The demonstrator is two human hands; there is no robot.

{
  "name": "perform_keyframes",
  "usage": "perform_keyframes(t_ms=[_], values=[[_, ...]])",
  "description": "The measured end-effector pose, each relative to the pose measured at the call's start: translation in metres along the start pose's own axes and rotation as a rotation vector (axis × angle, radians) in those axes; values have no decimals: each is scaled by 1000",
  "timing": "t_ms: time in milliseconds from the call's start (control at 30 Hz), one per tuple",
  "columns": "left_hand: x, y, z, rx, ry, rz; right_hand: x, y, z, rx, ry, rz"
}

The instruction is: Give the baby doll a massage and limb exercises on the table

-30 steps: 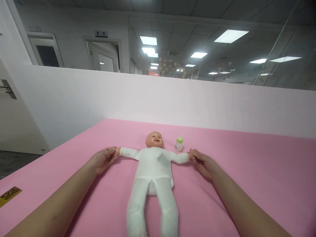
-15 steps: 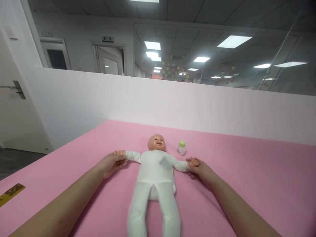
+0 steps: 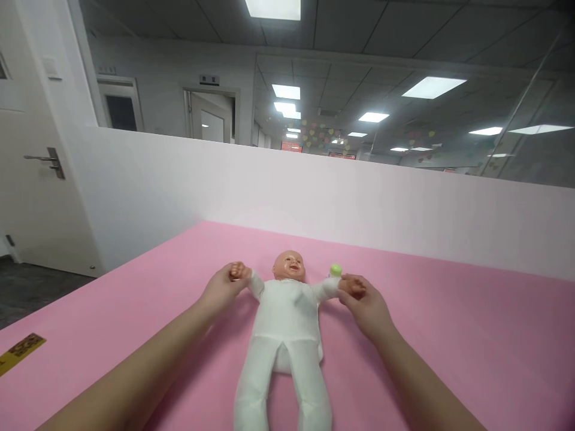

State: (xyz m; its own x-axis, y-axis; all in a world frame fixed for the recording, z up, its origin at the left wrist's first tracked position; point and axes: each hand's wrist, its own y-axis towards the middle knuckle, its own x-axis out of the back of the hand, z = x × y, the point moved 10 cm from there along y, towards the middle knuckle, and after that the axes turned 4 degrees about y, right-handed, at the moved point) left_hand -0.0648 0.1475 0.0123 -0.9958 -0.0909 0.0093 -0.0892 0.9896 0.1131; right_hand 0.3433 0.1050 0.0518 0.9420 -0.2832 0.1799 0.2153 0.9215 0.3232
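Observation:
A baby doll [image 3: 287,317] in a white cloth suit lies on its back on the pink table top [image 3: 148,299], its head away from me. My left hand [image 3: 223,287] is closed around the doll's hand on the left side, and that arm is bent upward off the surface. With my right hand [image 3: 368,302] I grip the doll's other hand, its arm stretched outward and lifted. Just beyond that arm stands a small bottle with a green cap [image 3: 335,270]; the doll's sleeve and hand hide most of its body.
A white wall panel [image 3: 314,191] runs along the far edge of the table, with glass above it. On the left stands a door with a metal handle [image 3: 54,161]. A yellow label with a code [image 3: 22,352] is at the table's left front.
Both doll arms have been raised off the table by my hands, the left one also brought inward. The bottle is now partly covered by the doll's arm. My view has tilted slightly upward.

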Motion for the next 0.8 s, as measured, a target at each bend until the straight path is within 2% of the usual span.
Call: perform_keyframes(t_ms=[67, 133, 233, 333, 533, 633, 733, 800], values=[[-27, -13, -29, -180, 191, 33, -33, -9, 27, 137, -119, 134], [-57, -29, -45, -334, 391, 111, -66, -22, 48, 321, -272, 256], [-86, -48, -50, -489, 545, 212, -102, -44, 56, 551, -510, 376], [-92, -55, -40, -530, 593, 259, -120, -62, 48, 692, -665, 426], [-91, -51, -24, -424, 410, 372, -129, -78, 40, 785, -767, 426], [-89, -51, -27, -394, 358, 356, -126, -76, 40, 786, -703, 409], [-77, -47, -29, -365, 367, 274, -111, -61, 37, 677, -533, 382], [-62, -35, -17, -234, 281, 213, -90, -40, 26, 481, -364, 320]])
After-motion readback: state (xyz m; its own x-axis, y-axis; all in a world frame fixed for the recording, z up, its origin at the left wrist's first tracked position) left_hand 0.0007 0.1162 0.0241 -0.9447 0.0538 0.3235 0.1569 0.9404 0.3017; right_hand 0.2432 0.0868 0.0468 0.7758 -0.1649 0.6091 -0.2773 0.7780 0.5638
